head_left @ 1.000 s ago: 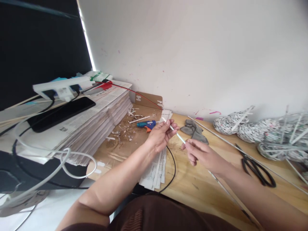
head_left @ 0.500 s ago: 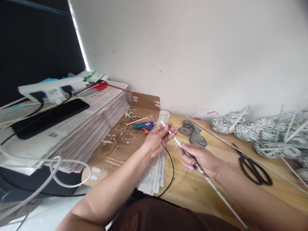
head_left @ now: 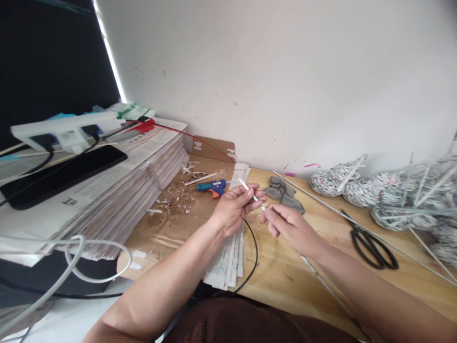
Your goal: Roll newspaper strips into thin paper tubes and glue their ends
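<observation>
My left hand (head_left: 237,207) pinches a thin white paper tube (head_left: 244,185) near its upper end, which sticks out past the thumb. Close by on the right, my right hand (head_left: 285,225) has its fingers closed round the same tube. Beyond the right hand the tube emerges below the wrist and runs down toward the bottom right. Just behind the left hand, a blue and orange glue gun (head_left: 213,187) lies on brown cardboard. A grey cloth (head_left: 283,194) lies behind the right hand.
Newspaper strips (head_left: 228,259) lie under my left forearm. At left are a tall newspaper stack (head_left: 143,186), a black phone (head_left: 64,176) and a power strip (head_left: 69,133). Black scissors (head_left: 373,243), a long tube (head_left: 321,202) and woven paper pieces (head_left: 378,188) are at right.
My right hand has moved slightly up the tube toward my left hand and turned, its back now facing up more. The view has shifted a little, moving the surroundings slightly left.
</observation>
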